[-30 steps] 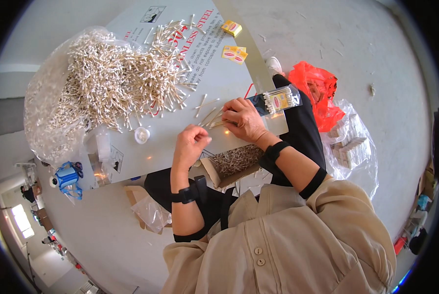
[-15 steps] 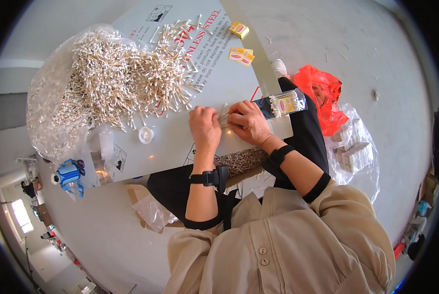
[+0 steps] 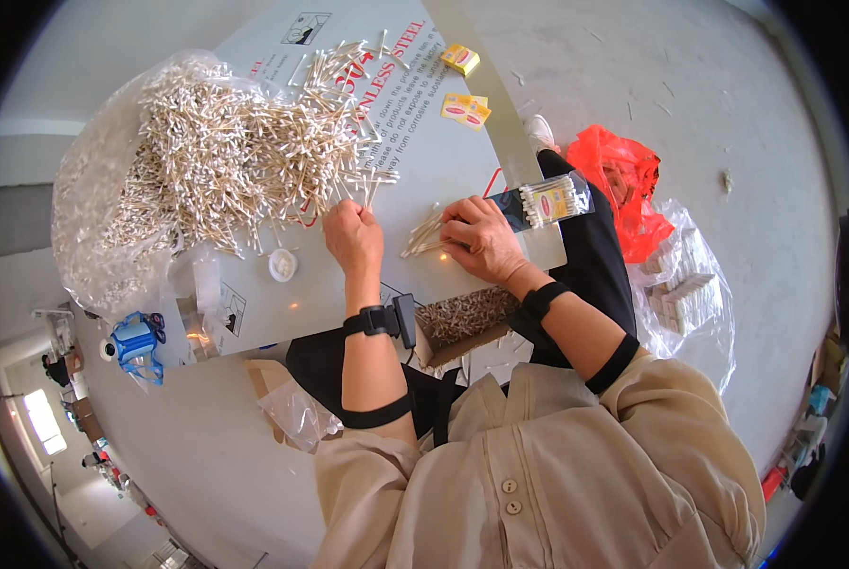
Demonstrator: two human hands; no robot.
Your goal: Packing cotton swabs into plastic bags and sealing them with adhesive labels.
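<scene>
My left hand (image 3: pixel 353 237) is closed at the near right edge of a big heap of cotton swabs (image 3: pixel 244 142), with a few white-tipped swabs poking out past its fingers. My right hand (image 3: pixel 483 237) rests on the table, its curled fingers on one end of a small loose bunch of cotton swabs (image 3: pixel 424 233) that fans out to its left. Just right of that hand lies a clear packet of cotton swabs (image 3: pixel 550 200) with a yellow label, at the table's right edge.
A large clear bag (image 3: pixel 88 199) surrounds the heap's left side. Near it stand a small round white container (image 3: pixel 282 265) and a blue bottle (image 3: pixel 132 337). Yellow cards (image 3: pixel 466 109) and a yellow box (image 3: pixel 460 60) lie farther off. A cardboard box of swabs (image 3: pixel 462 318) sits below the table edge.
My left hand has left the small bunch beside my right hand and moved left to the heap's edge, where it pinches swabs. My right hand has stayed in place.
</scene>
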